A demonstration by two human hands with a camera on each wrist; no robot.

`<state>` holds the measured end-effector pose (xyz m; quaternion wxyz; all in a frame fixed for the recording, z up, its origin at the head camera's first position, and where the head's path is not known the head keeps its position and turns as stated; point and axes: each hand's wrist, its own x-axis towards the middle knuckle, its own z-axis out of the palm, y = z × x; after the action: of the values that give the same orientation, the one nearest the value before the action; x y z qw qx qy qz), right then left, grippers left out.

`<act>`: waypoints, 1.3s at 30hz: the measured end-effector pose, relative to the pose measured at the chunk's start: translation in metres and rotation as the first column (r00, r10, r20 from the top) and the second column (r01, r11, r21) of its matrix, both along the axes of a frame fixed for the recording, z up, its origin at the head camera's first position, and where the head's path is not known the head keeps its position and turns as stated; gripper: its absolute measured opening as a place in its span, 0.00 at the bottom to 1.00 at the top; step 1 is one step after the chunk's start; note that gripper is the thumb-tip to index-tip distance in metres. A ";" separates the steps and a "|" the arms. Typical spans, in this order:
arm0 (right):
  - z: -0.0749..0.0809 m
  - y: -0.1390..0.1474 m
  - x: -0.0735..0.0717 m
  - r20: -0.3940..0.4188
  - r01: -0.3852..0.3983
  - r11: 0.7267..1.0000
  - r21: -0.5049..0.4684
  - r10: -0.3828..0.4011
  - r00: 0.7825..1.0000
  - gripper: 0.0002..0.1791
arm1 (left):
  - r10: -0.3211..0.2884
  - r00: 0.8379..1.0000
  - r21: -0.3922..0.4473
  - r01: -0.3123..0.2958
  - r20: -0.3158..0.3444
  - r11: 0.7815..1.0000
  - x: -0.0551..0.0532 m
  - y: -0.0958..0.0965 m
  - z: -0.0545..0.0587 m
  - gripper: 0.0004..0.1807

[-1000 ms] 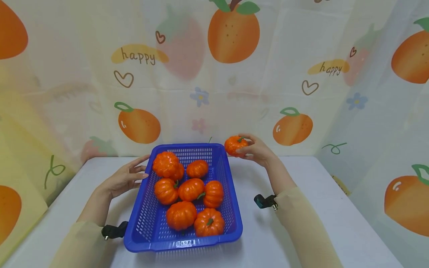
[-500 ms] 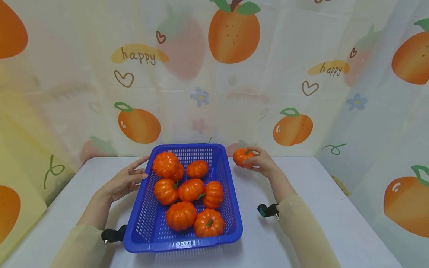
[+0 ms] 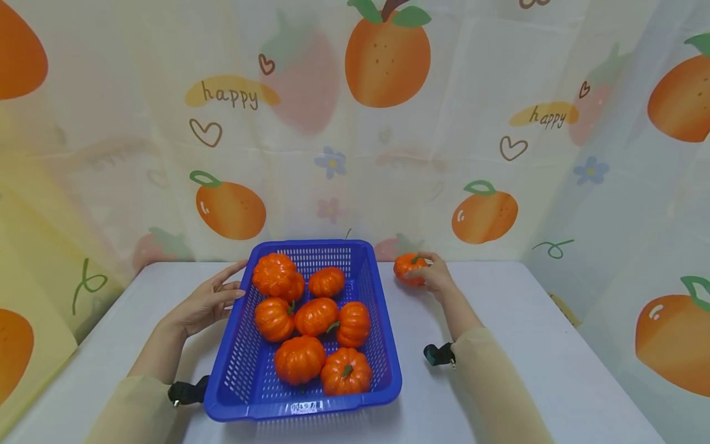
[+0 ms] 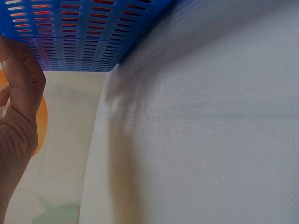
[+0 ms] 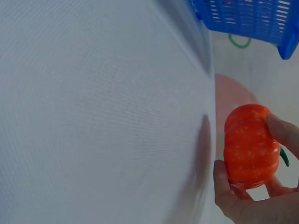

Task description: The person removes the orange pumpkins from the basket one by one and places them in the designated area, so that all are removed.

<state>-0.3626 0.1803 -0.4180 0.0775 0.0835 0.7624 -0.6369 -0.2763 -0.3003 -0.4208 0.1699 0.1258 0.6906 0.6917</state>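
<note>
A blue plastic basket (image 3: 302, 410) stands on the white table, holding several small orange pumpkins (image 3: 316, 316), one partly hidden under another. My left hand (image 3: 202, 305) is against the basket's left rim, fingers loosely extended; the left wrist view shows it beside the slotted wall. Right of the basket's far corner, my right hand (image 3: 438, 277) grips another small pumpkin (image 3: 408, 269) with a green stem. In the right wrist view, thumb and fingers lie on either side of that pumpkin (image 5: 251, 147), near the table's far edge. Whether it touches the table I cannot tell.
The white table (image 3: 499, 364) extends right of the basket. A cloth (image 3: 388, 160) printed with fruit and hearts hangs behind it and along both sides. Black straps with small cameras (image 3: 188, 390) sit at both wrists.
My right hand has carried its pumpkin from beside the basket's far right corner down and to the right, toward the table. The left hand and basket have stayed in place.
</note>
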 end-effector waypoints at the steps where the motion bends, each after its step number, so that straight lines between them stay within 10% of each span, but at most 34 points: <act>1: -0.001 0.000 0.000 -0.005 -0.001 1.000 0.008 0.001 1.000 0.44 | 0.004 1.000 0.001 -0.004 0.003 1.000 0.000 0.000 0.000 0.42; 39: -0.022 0.004 0.002 -0.054 -0.042 0.983 0.179 0.052 0.997 0.42 | -0.027 1.000 0.091 0.028 -0.013 0.995 0.003 0.001 -0.004 0.42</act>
<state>-0.3610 0.1848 -0.4398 0.0624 0.0535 0.8201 -0.5663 -0.2737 -0.2993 -0.4252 0.1695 0.1471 0.6576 0.7192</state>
